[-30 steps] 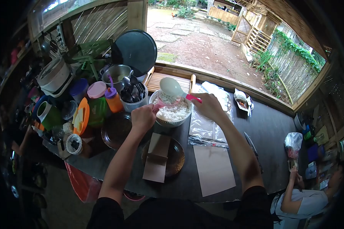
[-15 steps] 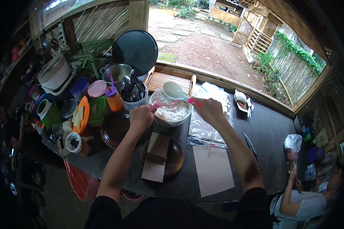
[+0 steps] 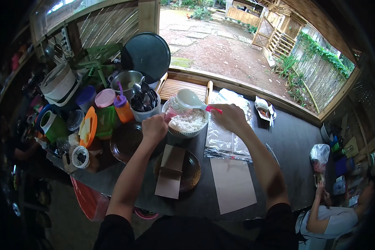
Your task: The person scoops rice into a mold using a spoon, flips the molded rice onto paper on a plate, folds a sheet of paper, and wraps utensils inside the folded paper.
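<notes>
My left hand is closed round the handle of a pink cup, which is tilted over the bowl and has rice in it. My right hand grips the pink handle of a pale rice spoon, its broad head at the cup's mouth. Beneath both is a bowl of white rice. Nearer to me, a folded brown card lies on a dark round plate. A flat brown sheet lies to its right, below a stack of clear plastic bags.
A tub of dark spoons, an orange bottle and an orange plate crowd the left side. A small food tray is at the back right. Another person holds something at the right edge.
The spoon head has moved down and a little right from its earlier place, staying against the tilted cup. Both hands keep their grips.
</notes>
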{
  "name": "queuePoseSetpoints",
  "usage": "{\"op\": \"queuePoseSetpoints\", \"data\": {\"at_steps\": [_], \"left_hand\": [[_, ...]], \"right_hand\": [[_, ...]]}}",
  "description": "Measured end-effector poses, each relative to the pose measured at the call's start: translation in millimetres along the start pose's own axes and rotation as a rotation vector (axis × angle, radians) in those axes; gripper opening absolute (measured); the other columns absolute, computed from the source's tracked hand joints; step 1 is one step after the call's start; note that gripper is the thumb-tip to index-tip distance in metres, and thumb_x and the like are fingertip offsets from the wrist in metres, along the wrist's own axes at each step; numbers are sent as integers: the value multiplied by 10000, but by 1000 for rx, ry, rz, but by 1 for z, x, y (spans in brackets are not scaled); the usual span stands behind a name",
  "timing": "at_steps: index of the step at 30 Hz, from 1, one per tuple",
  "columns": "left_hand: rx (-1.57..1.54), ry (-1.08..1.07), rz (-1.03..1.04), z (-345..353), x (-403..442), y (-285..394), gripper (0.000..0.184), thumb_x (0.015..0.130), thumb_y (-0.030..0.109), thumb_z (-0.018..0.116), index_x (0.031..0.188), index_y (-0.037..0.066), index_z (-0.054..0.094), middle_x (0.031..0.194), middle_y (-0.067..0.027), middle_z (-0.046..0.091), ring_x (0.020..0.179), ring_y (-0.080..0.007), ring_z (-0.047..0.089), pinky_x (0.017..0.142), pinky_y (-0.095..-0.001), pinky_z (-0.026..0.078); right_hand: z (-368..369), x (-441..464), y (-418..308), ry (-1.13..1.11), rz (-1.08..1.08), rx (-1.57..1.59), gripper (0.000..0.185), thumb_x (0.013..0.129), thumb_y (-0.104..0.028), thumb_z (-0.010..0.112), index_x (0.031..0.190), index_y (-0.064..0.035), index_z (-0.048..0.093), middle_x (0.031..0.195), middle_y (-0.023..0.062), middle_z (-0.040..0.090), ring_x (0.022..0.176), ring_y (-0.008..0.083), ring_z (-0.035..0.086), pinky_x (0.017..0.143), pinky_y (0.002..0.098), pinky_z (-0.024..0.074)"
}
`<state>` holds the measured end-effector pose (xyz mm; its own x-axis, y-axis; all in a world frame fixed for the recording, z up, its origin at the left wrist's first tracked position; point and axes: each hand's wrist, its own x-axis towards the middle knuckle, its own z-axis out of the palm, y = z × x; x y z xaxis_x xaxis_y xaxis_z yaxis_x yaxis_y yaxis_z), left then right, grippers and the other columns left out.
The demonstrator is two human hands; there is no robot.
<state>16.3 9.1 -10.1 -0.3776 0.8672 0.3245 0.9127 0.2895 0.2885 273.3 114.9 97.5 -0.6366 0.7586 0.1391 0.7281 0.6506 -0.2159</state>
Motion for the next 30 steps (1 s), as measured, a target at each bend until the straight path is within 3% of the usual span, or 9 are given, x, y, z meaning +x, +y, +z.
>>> {"op": "queuePoseSetpoints", "data": {"at_steps": [9,11,12,13,16,19,24,27,30], "left_hand": [[27,-57,-18,-3,0,-6,238,928,297,611,943,83,715,876,-168,737,838,-374,726,756,-506,563],[8,-42,-55,-7,1,-4,269,933,322,617,945,70,709,882,-178,735,848,-380,724,759,-513,560],[7,-44,-58,-7,2,-5,269,933,322,617,945,70,709,882,-178,735,848,-380,724,759,-513,560],[19,-45,-68,-9,3,-8,288,939,337,615,952,63,705,887,-184,734,853,-383,723,760,-517,558],[30,-40,-90,-11,2,-19,317,949,359,611,965,54,695,888,-190,733,856,-386,723,760,-522,556],[20,-27,-87,-9,2,-16,323,958,365,602,971,54,688,882,-189,732,853,-388,722,757,-522,556],[45,-58,-81,-3,0,-20,337,966,386,592,965,62,683,876,-180,731,852,-388,722,754,-518,557],[42,-70,-99,-3,0,-19,350,969,403,589,965,66,684,875,-175,731,853,-389,722,756,-517,557],[29,-74,-105,-3,0,-18,357,969,411,590,969,66,685,885,-176,733,858,-391,721,758,-517,556]], "right_hand": [[19,-8,-15,-54,-20,-73,302,1017,-429,503,1171,-298,727,905,112,746,872,334,716,812,469,552],[23,-3,-2,104,-12,39,327,989,-465,553,1191,-285,736,852,127,745,796,337,725,781,470,569],[21,2,3,134,50,53,301,964,-423,585,1180,-282,739,870,128,748,809,344,727,776,475,572],[23,2,9,208,32,32,290,999,-370,522,1191,-246,701,818,173,727,789,370,720,722,503,566],[41,10,20,168,58,-108,268,1006,-300,505,1180,-181,670,812,168,721,807,362,731,714,499,572],[77,17,26,186,-79,-407,234,1003,-153,489,1184,-62,606,874,148,714,731,323,741,649,442,593],[113,31,25,306,-190,-463,332,977,-112,513,1286,-8,575,836,136,706,673,283,737,550,382,582],[121,31,25,238,-204,-450,367,973,-96,513,1325,-4,567,835,125,710,674,277,737,555,387,582],[123,21,20,235,-273,-401,316,984,-102,500,1269,-5,595,817,147,716,681,294,737,567,402,580]]}}
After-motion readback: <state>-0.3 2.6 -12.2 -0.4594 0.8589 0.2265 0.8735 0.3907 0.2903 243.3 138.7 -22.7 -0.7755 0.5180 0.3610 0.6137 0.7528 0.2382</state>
